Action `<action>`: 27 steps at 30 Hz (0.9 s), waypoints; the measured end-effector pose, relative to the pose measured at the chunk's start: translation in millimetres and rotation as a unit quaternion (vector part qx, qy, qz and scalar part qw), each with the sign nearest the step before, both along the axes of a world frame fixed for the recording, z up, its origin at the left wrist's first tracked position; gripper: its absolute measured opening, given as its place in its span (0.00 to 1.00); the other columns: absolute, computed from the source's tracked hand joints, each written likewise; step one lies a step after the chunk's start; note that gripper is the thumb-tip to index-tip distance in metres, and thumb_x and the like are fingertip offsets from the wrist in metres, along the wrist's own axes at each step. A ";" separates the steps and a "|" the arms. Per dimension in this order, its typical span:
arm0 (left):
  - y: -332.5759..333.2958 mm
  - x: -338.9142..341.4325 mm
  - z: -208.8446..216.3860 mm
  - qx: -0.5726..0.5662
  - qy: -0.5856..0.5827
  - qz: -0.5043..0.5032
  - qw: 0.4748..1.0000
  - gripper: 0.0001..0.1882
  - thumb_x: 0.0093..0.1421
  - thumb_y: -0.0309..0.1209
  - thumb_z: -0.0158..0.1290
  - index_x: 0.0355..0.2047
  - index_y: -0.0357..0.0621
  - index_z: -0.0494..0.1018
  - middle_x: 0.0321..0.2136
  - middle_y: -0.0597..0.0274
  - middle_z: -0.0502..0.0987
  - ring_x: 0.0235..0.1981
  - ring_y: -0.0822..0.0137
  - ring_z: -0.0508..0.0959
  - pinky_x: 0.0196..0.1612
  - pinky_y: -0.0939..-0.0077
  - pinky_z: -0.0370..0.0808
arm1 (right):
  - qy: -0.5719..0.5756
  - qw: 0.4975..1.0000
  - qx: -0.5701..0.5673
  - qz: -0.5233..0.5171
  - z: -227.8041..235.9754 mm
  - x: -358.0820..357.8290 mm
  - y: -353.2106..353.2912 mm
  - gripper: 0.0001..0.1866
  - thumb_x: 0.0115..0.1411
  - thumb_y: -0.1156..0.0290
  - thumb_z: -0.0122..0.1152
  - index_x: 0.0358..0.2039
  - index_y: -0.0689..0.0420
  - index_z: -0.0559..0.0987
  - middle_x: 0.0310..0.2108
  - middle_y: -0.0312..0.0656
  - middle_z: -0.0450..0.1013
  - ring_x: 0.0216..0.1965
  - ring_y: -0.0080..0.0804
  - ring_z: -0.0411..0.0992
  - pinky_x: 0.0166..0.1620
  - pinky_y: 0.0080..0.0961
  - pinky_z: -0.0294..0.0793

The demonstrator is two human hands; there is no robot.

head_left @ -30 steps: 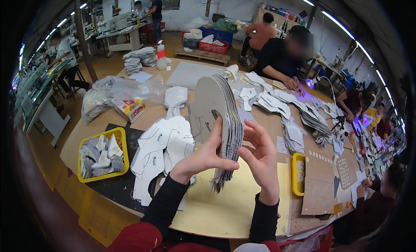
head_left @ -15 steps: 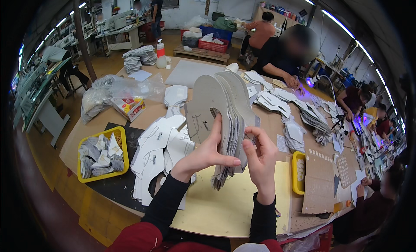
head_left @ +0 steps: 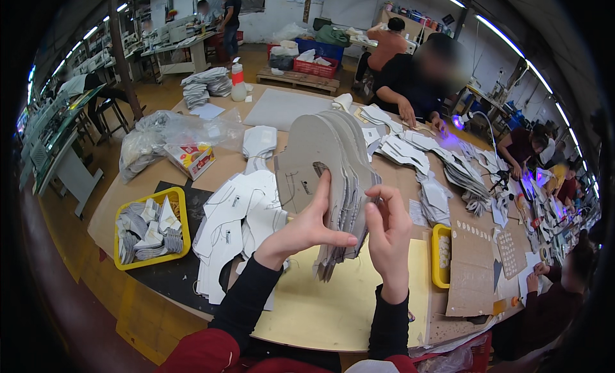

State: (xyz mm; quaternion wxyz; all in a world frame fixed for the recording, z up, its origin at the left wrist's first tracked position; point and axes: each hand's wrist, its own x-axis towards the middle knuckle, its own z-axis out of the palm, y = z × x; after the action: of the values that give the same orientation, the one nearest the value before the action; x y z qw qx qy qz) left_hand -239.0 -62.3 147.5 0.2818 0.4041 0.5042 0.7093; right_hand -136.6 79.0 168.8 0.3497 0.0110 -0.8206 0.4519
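Note:
A thick stack of grey cut-out panels with rounded tops (head_left: 320,142) stands upright in front of me, its layers slightly fanned. My left hand (head_left: 311,225) is closed on it, with fingers against the near left face and the thumb across the lower layered edges. Dark line marks and a cut opening show on that face. At the stack's right edge is my right hand (head_left: 389,235), thumb and forefinger bent and apart, with no panel visible between them. Whether its fingertips touch the edge I cannot tell. White panels with loose threads (head_left: 224,225) lie left of the stack.
A yellow basket of grey pieces (head_left: 184,229) sits left; another yellow tray (head_left: 435,280) stands right by a cardboard sheet (head_left: 474,270). Plastic bags (head_left: 150,145) and a pump bottle (head_left: 238,84) lie farther back. Across the table a co-worker (head_left: 416,78) works beside more panels.
The layers on the stack's right side have shifted and their spread looks different. My right hand has moved slightly, its thumb and forefinger a little right. The co-worker's hands have moved.

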 end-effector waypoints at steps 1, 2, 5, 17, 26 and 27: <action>-1.5 1.9 4.0 0.000 -0.011 -0.006 1.000 0.74 0.44 0.39 0.72 0.69 0.30 0.22 0.69 0.44 0.43 0.71 0.57 0.47 0.70 0.69 0.49 | 0.016 1.000 -0.008 0.012 2.4 -0.2 -4.3 0.12 0.62 0.81 0.54 0.46 0.63 0.71 0.33 0.42 0.72 0.27 0.22 0.69 0.24 0.24 0.71; -1.8 2.7 5.8 0.001 -0.021 -0.012 1.000 0.74 0.44 0.39 0.72 0.69 0.30 0.22 0.69 0.44 0.42 0.71 0.57 0.46 0.70 0.69 0.49 | 0.017 1.000 -0.014 0.016 4.4 0.7 -5.4 0.11 0.62 0.82 0.54 0.46 0.63 0.71 0.34 0.42 0.72 0.27 0.22 0.69 0.25 0.24 0.70; -0.1 1.6 1.9 0.013 -0.036 -0.004 0.999 0.74 0.41 0.29 0.72 0.70 0.34 0.22 0.70 0.52 0.44 0.71 0.62 0.48 0.70 0.72 0.48 | -0.006 0.999 -0.027 0.017 10.2 4.2 -7.0 0.11 0.63 0.81 0.54 0.46 0.63 0.71 0.36 0.43 0.73 0.29 0.24 0.71 0.26 0.23 0.70; 6.2 9.1 5.0 0.000 0.042 0.001 0.999 0.74 0.43 0.35 0.74 0.70 0.33 0.23 0.70 0.48 0.41 0.71 0.59 0.45 0.71 0.67 0.46 | -0.070 0.997 -0.025 0.001 12.2 9.4 -5.8 0.21 0.62 0.76 0.58 0.54 0.61 0.66 0.45 0.53 0.72 0.42 0.44 0.74 0.46 0.33 0.73; 12.5 35.1 0.5 -0.025 0.112 0.019 0.993 0.65 0.55 0.46 0.66 0.69 0.28 0.27 0.70 0.41 0.40 0.72 0.55 0.42 0.72 0.67 0.45 | -0.071 0.989 -0.003 -0.130 17.5 17.7 -10.9 0.21 0.59 0.78 0.61 0.53 0.63 0.71 0.43 0.51 0.77 0.42 0.33 0.76 0.45 0.30 0.74; 3.8 39.3 9.3 -0.041 0.115 0.024 0.992 0.64 0.56 0.47 0.65 0.69 0.27 0.28 0.70 0.39 0.40 0.72 0.55 0.43 0.71 0.68 0.46 | -0.053 0.991 0.001 -0.121 21.1 24.2 -12.6 0.20 0.59 0.78 0.62 0.52 0.64 0.72 0.43 0.50 0.77 0.43 0.33 0.76 0.45 0.29 0.74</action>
State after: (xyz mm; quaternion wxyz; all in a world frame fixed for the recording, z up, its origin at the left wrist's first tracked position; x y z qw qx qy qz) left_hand -199.7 -58.6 156.8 0.2214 0.4591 0.5710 0.6436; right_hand -112.5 66.4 189.9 0.3582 -0.1120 -0.8336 0.4053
